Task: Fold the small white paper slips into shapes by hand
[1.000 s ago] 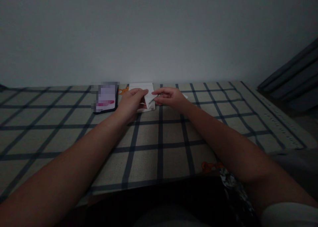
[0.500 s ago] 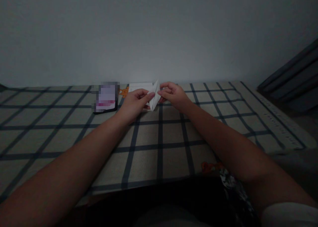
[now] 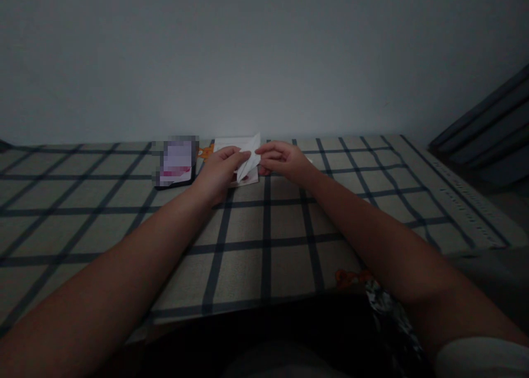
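Observation:
A folded white paper piece (image 3: 249,158) stands tilted between my hands, its pointed top leaning right. My left hand (image 3: 221,171) pinches it from the left, thumb on its face. My right hand (image 3: 285,160) is at its right edge, with thumb and fingers pressed close around that side. Behind and beneath the folded paper lies a flat white sheet or booklet (image 3: 225,142) with some reddish print near its lower edge, partly covered by my left hand.
A phone (image 3: 177,160), partly pixelated, lies left of my hands on the checked tablecloth (image 3: 285,218). Behind the table rises a pale wall (image 3: 264,58). Dark folded fabric (image 3: 491,130) is at the far right.
The folded paper has shifted left and tilts more to the right. My left hand has moved slightly left, and more of the sheet's reddish print shows beneath.

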Available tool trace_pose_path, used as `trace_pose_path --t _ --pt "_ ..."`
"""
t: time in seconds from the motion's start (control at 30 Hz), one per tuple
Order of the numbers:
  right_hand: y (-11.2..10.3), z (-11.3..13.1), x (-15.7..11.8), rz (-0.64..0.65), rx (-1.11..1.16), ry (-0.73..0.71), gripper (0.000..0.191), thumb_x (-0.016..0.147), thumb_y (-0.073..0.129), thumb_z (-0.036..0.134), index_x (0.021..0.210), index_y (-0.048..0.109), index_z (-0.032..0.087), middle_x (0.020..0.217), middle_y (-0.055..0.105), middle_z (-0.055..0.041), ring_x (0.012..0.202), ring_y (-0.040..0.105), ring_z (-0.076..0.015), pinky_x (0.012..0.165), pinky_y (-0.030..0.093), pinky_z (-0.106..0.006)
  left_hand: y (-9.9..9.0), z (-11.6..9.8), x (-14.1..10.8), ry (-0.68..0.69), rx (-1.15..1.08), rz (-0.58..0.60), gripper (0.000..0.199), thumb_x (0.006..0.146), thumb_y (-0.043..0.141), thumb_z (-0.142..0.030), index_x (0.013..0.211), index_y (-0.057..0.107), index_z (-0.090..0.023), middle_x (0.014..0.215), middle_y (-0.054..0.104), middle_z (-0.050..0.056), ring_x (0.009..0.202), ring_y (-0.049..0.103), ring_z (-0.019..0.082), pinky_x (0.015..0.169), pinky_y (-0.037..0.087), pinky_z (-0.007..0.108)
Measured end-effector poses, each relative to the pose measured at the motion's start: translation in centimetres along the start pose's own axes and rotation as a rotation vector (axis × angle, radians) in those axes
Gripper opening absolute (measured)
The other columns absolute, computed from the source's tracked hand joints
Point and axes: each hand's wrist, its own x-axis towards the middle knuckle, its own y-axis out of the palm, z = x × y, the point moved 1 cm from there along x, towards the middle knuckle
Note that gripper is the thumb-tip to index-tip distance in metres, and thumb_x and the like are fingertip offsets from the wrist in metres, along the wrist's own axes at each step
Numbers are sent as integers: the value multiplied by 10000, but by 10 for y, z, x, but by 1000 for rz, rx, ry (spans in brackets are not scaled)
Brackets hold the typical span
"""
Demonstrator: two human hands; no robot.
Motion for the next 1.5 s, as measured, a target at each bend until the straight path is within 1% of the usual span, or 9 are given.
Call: trace_pose_path --t 0.2,0.33,0.53,0.73,0.93,1.13,1.27,1.4,1.5 --pt "-1 -6 3 -13 9 3 368 736 852 357 1013 734 145 893 739 -41 828 725 -146 794 634 -289 1 -6 -3 -67 2 -15 187 724 775 -340 742 641 -211 802 659 27 686 610 164 554 493 247" --pt "-2 -6 4 -17 -28 -27 345 733 856 386 976 764 159 920 760 -50 829 724 -145 801 632 -293 -1 -5 -2 -66 23 6 149 735 778 -314 760 682 -203 833 682 51 725 631 182 561 506 254" --pt "-6 -1 1 48 -184 -67 331 806 802 431 996 788 160 845 760 -33 725 688 -119 715 596 -257 -2 -1 1 -105 -18 57 125 763 785 -290 774 739 -175 810 722 74 676 646 158 578 529 246" --pt "-9 1 -1 123 -369 -141 242 843 770 389 949 806 174 838 774 -26 730 683 -124 706 538 -250 2 -6 -2 -178 -51 57 134 802 770 -222 710 727 -134 740 712 69 645 653 131 587 535 221" --pt "-9 -1 0 132 -355 -142 307 828 795 376 1063 793 179 868 774 -30 757 673 -134 709 519 -257 -2 -5 2 -162 -52 61 155 782 764 -240 654 714 -171 687 678 42 581 607 134 532 481 238" --pt "-13 0 0 127 -408 -139 267 819 797 328 1034 811 170 897 774 -39 758 657 -134 700 491 -255 -4 -1 5 -145 -4 109 89 752 783 -240 700 760 -171 770 723 69 645 643 152 563 502 247" --pt "-17 -4 2 152 -439 -184 263 831 782 343 1029 813 173 923 781 -44 792 664 -144 718 491 -261 -2 -3 2 -181 -27 105 108 772 780 -230 701 758 -151 745 714 72 637 633 140 542 507 223" --pt "-19 -10 3 154 -477 -172 260 841 770 329 1041 798 165 945 782 -53 819 669 -146 741 503 -270 0 -6 -1 -209 -6 110 75 772 817 -188 761 765 -136 874 746 79 746 680 136 661 578 224" --pt "-20 -11 3 160 -495 -153 274 850 759 323 1055 787 144 925 775 -55 807 670 -142 752 504 -273 -1 -5 -1 -209 -10 121 32 782 803 -146 795 778 -131 909 757 80 770 698 130 700 594 219"
